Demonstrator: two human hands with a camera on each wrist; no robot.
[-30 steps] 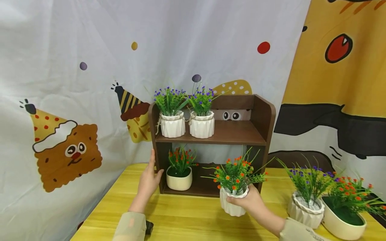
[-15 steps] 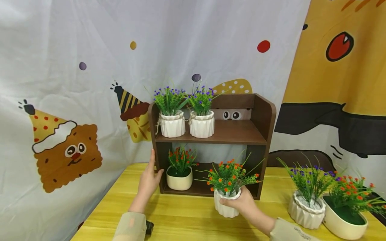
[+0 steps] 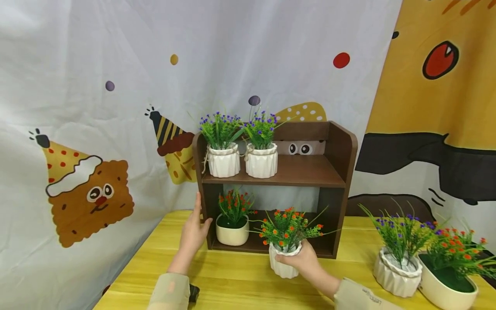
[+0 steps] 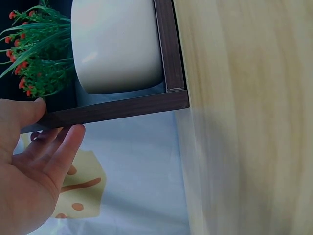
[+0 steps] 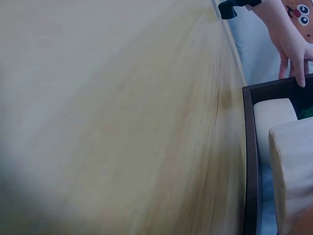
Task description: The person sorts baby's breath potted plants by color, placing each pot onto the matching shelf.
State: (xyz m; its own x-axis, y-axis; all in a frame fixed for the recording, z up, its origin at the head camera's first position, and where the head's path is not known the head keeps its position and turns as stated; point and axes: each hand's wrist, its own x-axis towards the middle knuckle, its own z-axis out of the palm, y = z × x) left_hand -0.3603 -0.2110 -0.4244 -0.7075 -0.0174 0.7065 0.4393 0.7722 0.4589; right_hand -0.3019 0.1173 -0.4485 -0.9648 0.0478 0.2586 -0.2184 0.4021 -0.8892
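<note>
My right hand (image 3: 307,261) grips a white ribbed flowerpot (image 3: 283,262) with orange flowers, its thumb across the front. The pot hangs slightly tilted before the lower level of a dark brown two-tier shelf (image 3: 271,183); its pale side (image 5: 296,166) also shows in the right wrist view. My left hand (image 3: 193,232) holds the shelf's left side panel (image 4: 112,109), thumb on the inner side and fingers on the outer. Just inside that panel, a cream oval pot (image 3: 232,232) with red-orange flowers stands on the lower level.
Two white pots with purple flowers, a left one (image 3: 224,162) and a right one (image 3: 261,163), stand on the upper level. At right on the wooden table (image 3: 232,280) are another white pot (image 3: 398,275) and a cream oval pot (image 3: 447,286). A printed curtain (image 3: 232,56) hangs behind.
My right hand has carried the white pot with orange flowers leftward, along the shelf's front. The left hand stays at the side panel. The other pots keep their places.
</note>
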